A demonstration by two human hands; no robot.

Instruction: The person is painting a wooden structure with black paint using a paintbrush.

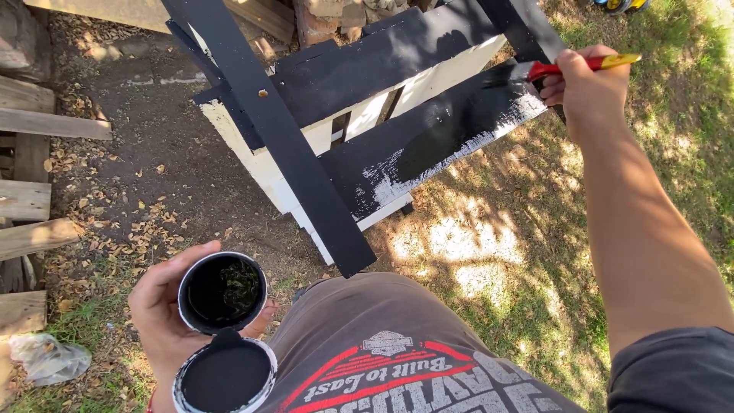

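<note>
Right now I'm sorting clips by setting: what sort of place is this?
Probably a backyard work spot: grass, leaf-strewn dirt, stacked lumber, and a wooden frame being painted black.

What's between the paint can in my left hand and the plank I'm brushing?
In the head view, between the paint can and the half-painted plank runs a long black-painted board, with bare dirt below it.

Your right hand [585, 88] holds a brush [569, 67] against the black slat [428, 145]; your left hand [164, 313] grips an open paint can [222, 292], lid [225, 376] just below.
</note>
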